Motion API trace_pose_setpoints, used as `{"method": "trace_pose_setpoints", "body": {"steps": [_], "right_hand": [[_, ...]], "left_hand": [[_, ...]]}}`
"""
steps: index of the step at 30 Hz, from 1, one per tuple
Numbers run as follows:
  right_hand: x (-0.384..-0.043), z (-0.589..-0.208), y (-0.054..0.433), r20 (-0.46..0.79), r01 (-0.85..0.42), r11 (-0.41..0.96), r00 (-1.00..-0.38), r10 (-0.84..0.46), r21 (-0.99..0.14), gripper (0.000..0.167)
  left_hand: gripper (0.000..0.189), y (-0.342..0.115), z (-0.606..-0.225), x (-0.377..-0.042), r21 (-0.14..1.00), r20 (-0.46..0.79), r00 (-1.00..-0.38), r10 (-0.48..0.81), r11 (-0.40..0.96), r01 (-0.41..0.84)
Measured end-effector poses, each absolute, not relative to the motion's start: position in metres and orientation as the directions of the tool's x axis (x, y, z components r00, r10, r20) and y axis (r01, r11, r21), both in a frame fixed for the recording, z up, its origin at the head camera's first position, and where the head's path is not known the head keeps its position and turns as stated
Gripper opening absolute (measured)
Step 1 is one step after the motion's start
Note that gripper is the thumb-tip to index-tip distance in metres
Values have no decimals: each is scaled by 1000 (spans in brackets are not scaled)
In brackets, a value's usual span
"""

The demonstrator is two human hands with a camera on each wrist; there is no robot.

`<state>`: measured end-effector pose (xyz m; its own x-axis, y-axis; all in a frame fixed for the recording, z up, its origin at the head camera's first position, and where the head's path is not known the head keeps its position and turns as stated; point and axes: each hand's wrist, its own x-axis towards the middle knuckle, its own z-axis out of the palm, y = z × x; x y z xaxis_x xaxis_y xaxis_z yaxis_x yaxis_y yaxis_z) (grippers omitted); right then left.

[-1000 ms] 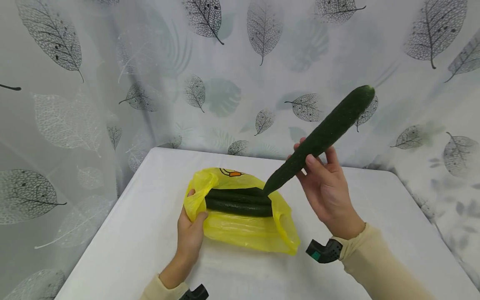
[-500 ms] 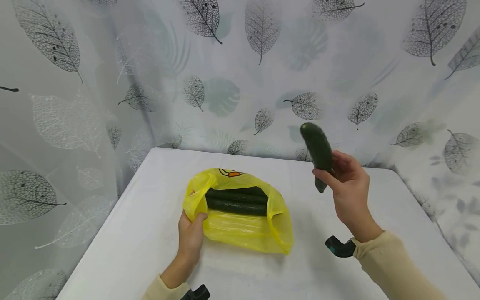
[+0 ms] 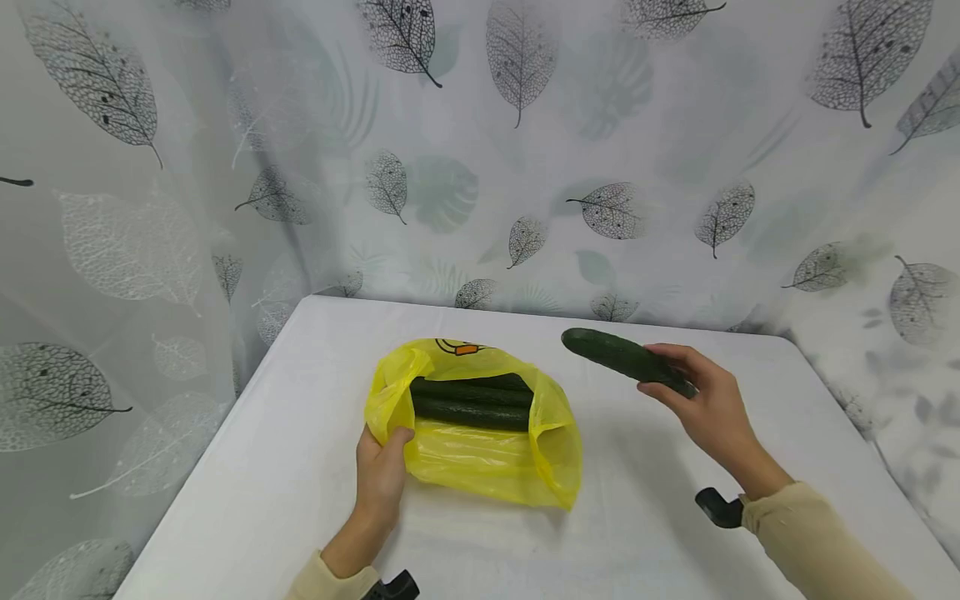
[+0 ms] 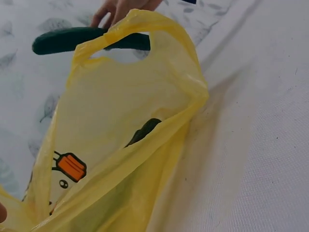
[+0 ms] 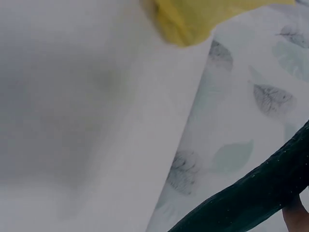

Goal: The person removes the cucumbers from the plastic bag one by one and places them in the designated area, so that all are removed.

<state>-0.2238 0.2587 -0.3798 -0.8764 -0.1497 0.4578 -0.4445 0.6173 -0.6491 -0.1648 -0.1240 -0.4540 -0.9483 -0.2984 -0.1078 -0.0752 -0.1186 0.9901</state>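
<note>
A dark green cucumber (image 3: 615, 352) is held near its right end by my right hand (image 3: 708, 404), above the right half of the table; it also crosses the lower right of the right wrist view. My left hand (image 3: 382, 475) grips the left edge of a yellow plastic bag (image 3: 472, 462) lying on the table with its mouth open. Inside the bag lie more cucumbers (image 3: 472, 412) side by side, partly covered by the plastic. In the left wrist view the bag's handle loop (image 4: 190, 63) stands up in front of the held cucumber (image 4: 63, 40).
The table (image 3: 262, 500) has a white cover. Close behind it hangs a leaf-patterned curtain (image 3: 480, 208), which also runs along both sides. Each wrist bears a small black device (image 3: 720, 507) below the cream sleeve.
My right hand has moved right and lower, away from the bag, and the cucumber has swung from slanting up right to pointing left. My left hand stays on the bag.
</note>
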Motion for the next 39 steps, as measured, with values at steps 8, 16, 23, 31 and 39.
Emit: {"method": "trace_pose_setpoints", "body": {"steps": [8,16,23,31,39], "right_hand": [[-228,-406,299,439,-469,749,-859,-263,-468,57],[-234,-424,329,426,-533,808,-811,-402,-253,58],[-240,-438,349,349,-482,829,-857,-380,-282,55],[-239,-447,368,248,-419,848,-903,-352,-324,55],[-246,-450,375,197,-437,837,-899,-391,-329,54]], "left_hand": [[53,-123,-457,-164,990,-114,-946,-303,-117,-82],[51,-123,-456,-164,991,-116,-949,-292,-105,-88],[51,-123,-456,-163,986,-150,-941,-304,-114,-120],[52,-123,-454,-162,980,-176,-929,-324,-150,-133],[56,-122,-454,-164,977,-179,-937,-300,-163,-134]]}}
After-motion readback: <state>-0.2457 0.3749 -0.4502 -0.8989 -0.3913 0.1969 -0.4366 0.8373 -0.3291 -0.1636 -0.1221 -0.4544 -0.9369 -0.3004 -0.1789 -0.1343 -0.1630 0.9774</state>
